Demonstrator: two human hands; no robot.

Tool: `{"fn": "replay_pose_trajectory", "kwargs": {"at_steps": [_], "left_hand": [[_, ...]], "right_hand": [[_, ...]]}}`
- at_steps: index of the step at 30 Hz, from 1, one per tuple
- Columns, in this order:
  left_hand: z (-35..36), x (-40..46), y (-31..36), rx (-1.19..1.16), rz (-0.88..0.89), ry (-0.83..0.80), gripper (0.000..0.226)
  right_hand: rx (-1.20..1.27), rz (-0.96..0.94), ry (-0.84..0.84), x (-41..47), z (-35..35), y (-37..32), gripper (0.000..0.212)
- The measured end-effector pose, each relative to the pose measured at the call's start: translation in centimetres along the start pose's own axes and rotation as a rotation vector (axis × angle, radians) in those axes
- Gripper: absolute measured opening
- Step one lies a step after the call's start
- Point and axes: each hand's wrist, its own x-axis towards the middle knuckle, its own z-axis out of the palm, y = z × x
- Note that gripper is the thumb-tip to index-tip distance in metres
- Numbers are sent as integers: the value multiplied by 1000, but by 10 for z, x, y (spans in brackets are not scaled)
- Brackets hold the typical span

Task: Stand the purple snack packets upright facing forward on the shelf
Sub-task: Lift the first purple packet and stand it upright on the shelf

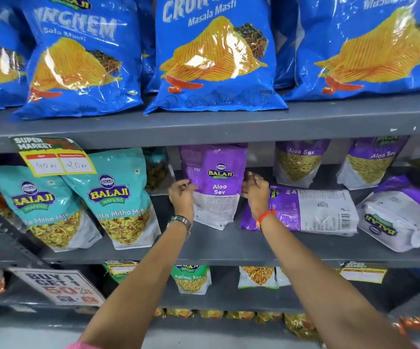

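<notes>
An upright purple Aloo Sev packet (214, 185) stands on the grey middle shelf (229, 245), its printed back panel towards us, as we pinch its two side edges: our left hand (181, 195) with fingers closed on the left edge, our right hand (255, 191) clamped on the right. Just beside the right wrist a second purple packet (312, 210) lies flat; two more (298, 159) stand behind, and teal mix packets (118, 197) lean to the left.
</notes>
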Motion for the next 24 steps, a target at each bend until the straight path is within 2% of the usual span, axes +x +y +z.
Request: {"fn": "replay_pose_trajectory", "kwargs": {"at_steps": [1,2,5,8,10,12,14,17,21,24], "left_hand": [[3,-8,-1,63,57,-45,16],[4,-16,-2,109,107,-119,19],[9,-32,-9,266,216,-298,60],[11,-34,-13,315,263,-321,75],[11,-34,-10,268,252,-275,62],[8,-30,-9,159,198,-226,39],[1,-25,-9,64,135,-198,29],[-9,-15,-11,101,134,-168,15],[-17,-6,-8,77,135,-133,8],[-17,2,-3,19,47,-132,22]], "right_hand": [[-1,14,-20,-1,0,1,30],[-16,24,-43,-3,1,1,27],[-57,32,-120,-10,5,1,15],[-58,75,-197,-16,10,-5,21],[-77,100,-282,-19,13,-9,18],[-102,105,-308,-18,14,-11,17],[-98,77,-256,-12,14,-13,18],[-84,35,-132,3,16,-15,19],[-72,-7,-146,22,28,-15,39],[-162,-1,-195,27,36,-26,42]]}}
